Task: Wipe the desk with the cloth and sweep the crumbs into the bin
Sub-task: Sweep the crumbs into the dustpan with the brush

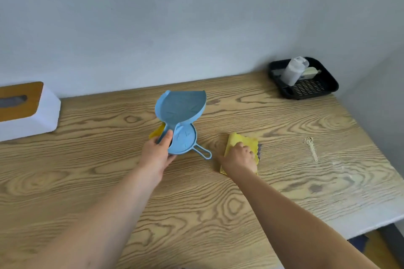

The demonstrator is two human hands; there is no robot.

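Note:
My left hand (156,153) grips the handle of a blue dustpan (180,107) and holds it tilted up above the wooden desk (109,181). Under it lies a round blue brush (185,140) with a loop handle and yellow bristles showing at its left. My right hand (240,157) presses down on a folded yellow cloth (240,140) just right of the brush, its fingers curled over the cloth. A line of pale crumbs (311,147) lies on the desk to the right, apart from the cloth.
A white tissue box (26,111) with a wooden top stands at the back left. A black tray (306,89) holding a clear bottle sits in the back right corner by the wall. The desk's right edge runs near the crumbs.

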